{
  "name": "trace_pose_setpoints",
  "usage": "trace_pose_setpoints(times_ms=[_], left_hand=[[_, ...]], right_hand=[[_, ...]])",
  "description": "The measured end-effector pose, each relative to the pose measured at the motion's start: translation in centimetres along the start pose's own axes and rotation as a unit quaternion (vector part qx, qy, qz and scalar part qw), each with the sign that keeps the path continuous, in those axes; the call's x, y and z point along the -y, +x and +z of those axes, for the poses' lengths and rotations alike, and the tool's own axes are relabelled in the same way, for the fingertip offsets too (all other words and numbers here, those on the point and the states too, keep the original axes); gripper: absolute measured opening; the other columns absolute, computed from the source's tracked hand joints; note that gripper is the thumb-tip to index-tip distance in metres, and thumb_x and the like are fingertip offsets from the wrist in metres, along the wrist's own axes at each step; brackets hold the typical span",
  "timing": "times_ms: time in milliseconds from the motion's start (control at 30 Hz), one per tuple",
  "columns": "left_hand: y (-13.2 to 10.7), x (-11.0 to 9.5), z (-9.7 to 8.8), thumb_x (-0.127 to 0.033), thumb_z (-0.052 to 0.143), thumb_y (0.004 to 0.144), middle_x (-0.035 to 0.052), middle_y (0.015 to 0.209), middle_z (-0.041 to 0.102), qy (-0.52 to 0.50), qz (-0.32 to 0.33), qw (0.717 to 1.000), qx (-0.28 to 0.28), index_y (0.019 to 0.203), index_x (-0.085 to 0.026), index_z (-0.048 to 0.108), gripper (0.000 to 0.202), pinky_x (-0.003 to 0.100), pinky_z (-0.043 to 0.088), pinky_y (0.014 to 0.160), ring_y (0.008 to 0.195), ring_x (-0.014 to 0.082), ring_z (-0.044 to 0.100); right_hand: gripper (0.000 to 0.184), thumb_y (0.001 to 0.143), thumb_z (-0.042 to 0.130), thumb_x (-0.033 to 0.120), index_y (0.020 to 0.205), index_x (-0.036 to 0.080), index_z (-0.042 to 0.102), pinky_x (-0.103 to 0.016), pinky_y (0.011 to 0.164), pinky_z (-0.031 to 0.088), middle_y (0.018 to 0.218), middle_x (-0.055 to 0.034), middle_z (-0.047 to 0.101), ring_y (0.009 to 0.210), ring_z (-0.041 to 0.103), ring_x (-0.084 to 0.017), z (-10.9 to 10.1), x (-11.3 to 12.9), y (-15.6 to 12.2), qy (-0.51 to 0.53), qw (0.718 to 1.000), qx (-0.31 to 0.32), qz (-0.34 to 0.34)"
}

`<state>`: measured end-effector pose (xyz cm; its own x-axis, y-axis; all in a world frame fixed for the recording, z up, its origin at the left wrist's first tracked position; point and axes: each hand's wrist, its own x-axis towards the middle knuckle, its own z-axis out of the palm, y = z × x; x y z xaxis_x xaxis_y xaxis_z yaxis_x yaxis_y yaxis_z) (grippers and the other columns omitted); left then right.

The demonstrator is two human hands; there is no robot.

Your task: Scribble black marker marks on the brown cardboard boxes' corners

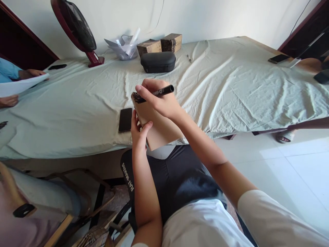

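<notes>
A brown cardboard box (160, 125) is tilted over the table's front edge, above my lap. My left hand (140, 128) grips its left side, thumb lying on the upper face. In my right hand (161, 99) is a black marker (164, 90), its blunt end pointing right and up. The marker's tip is hidden behind my fingers, close to the box's far end. Dark black scribbles (137, 97) cover that end, while the face nearest me is plain brown. A black phone (125, 120) lies just left of my left hand.
On the cloth-covered table (77, 113) stand a black zip case (158, 62), two black-marked boxes (171, 42), a plastic basket (123, 48), a red fan (77, 29) and a small pen (189, 58). Another person's hands hold paper (24, 85) at left; a phone (279, 59) lies right.
</notes>
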<state>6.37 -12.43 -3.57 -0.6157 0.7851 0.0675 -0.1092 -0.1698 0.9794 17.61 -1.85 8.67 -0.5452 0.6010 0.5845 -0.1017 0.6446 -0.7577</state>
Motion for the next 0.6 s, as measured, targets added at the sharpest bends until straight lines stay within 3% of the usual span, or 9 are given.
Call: trace_pose_setpoints(times_ms=[100, 400, 500, 600], left_hand=[[-0.1, -0.2, 0.1, -0.039, 0.091, 0.071, 0.0119, 0.163, 0.062, 0.002, 0.003, 1.0, 0.002, 0.166, -0.034, 0.053, 0.103, 0.037, 0.058, 0.105, 0.138, 0.0331, 0.067], [-0.1, -0.3, -0.1, -0.039, 0.09, 0.073, 0.0103, 0.16, 0.064, 0.006, -0.003, 1.0, 0.001, 0.163, -0.036, 0.056, 0.097, 0.04, 0.058, 0.109, 0.138, 0.0332, 0.066], [-0.2, -0.4, -0.2, -0.038, 0.089, 0.073, 0.01, 0.159, 0.064, -0.002, -0.007, 1.0, 0.002, 0.166, -0.034, 0.053, 0.099, 0.042, 0.057, 0.111, 0.139, 0.0333, 0.066], [-0.2, -0.5, -0.2, -0.037, 0.088, 0.073, 0.0091, 0.16, 0.064, -0.001, 0.001, 1.0, 0.002, 0.162, -0.034, 0.058, 0.094, 0.044, 0.056, 0.114, 0.142, 0.0351, 0.063]], right_hand=[[0.056, 0.109, 0.057, 0.065, 0.072, 0.026, 0.044, -0.034, 0.07, 0.04, 0.068, 0.0033, 0.044, 0.07, 0.043, -0.016, 0.5, -0.7, -0.1, 0.013, 1.0, 0.0, -0.024], [0.049, 0.111, 0.056, 0.057, 0.075, 0.024, 0.05, -0.032, 0.075, 0.05, 0.07, 0.0025, 0.047, 0.074, 0.051, -0.015, 0.6, -2.5, -0.2, -0.01, 1.0, -0.016, -0.009], [0.047, 0.109, 0.059, 0.057, 0.077, 0.023, 0.053, -0.032, 0.074, 0.053, 0.071, 0.0013, 0.049, 0.076, 0.055, -0.017, -0.2, -3.3, 0.9, 0.001, 0.998, -0.056, -0.005], [0.051, 0.107, 0.059, 0.068, 0.082, 0.023, 0.056, -0.031, 0.072, 0.053, 0.071, 0.0016, 0.051, 0.074, 0.058, -0.016, -1.3, -3.5, 1.7, 0.023, 0.992, -0.12, 0.006]])
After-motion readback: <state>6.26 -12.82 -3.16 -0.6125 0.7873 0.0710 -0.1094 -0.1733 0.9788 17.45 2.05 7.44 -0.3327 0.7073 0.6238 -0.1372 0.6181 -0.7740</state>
